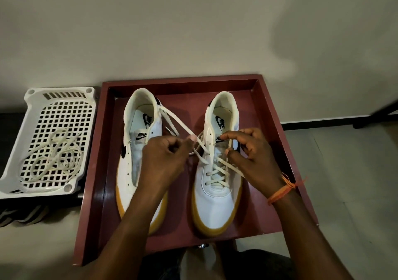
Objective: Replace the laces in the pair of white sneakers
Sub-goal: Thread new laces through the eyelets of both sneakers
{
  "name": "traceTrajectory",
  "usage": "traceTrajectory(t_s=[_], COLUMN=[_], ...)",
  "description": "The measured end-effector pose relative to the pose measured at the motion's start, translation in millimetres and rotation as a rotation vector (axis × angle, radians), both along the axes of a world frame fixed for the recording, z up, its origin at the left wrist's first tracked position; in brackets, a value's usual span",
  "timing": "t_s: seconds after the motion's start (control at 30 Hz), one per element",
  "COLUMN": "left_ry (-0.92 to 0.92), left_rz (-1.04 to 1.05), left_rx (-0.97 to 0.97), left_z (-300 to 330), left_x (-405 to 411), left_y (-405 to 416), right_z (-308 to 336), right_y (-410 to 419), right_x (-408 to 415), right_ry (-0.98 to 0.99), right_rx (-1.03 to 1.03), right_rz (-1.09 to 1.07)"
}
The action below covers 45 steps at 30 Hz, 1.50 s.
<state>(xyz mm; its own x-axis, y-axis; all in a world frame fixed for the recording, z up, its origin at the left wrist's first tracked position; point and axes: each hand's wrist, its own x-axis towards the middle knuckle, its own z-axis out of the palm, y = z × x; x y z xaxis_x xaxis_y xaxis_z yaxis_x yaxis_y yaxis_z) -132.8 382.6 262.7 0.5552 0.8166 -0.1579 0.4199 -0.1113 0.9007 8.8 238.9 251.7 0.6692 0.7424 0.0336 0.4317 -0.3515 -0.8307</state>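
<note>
Nearest the lens, at the bottom of the frame, two forearms reach up over a dark red tray (271, 116) holding the pair of white sneakers. The left hand (165, 157), mid-frame, has its fingers curled and pinches one end of the cream lace (172, 118), drawing it out to the side. The right hand (249, 150), an orange thread (282, 190) at its wrist, pinches the other run of lace at the upper eyelets of the right-side sneaker (215, 202), which is laced about halfway up. The left-side sneaker (131, 167) shows bare eyelets — no lace in it that I can see.

Trouble, I'd guess, would come from uneven pulling: one end running short, or the flat lace twisting as it goes through an eyelet. The free length draped across the other shoe's collar might also snag there.

A loose tangle of laces (56, 157) lies in the white basket (34, 94) at the left — old or new, I can't tell. The left forearm hides part of the unlaced shoe, and the fingertips' exact hold is hard to make out.
</note>
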Motion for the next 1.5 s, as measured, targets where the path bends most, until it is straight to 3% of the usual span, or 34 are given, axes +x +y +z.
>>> traceTrajectory(t_s=[0.17,0.33,0.57,0.73,0.83,0.9,1.0,1.17,1.33,1.5], left_ry=[-0.038,-0.116,-0.155,-0.04,-0.082,-0.116,-0.109,-0.284,0.03,-0.056], left_rz=[-0.049,0.081,0.249,-0.043,-0.205,-0.259,-0.188,0.178,-0.149,-0.18], left_rx=[-0.055,-0.032,-0.025,-0.122,-0.217,-0.181,-0.091,-0.135,-0.176,-0.159], left_z=[-8,-10,-15,-10,-8,-12,-18,-12,-8,-9], left_x=[11,11,6,9,9,8,11,5,6,9], left_y=[-23,-16,-1,-12,-13,-13,-16,8,-9,-14], right_z=[0,-8,-2,0,3,5,5,6,7,7], right_y=[2,3,-1,-4,-5,-4,-5,-7,-6,-6], right_x=[-1,-9,0,2,4,3,4,4,3,2], right_ry=[-0.032,-0.156,-0.069,0.002,0.024,0.041,0.053,0.099,0.133,0.118], right_rx=[-0.025,-0.123,0.042,0.053,0.038,0.031,0.036,0.027,0.034,0.009], right_rz=[-0.017,-0.025,-0.027,-0.025,-0.02,-0.022,-0.015,0.009,0.026,0.028])
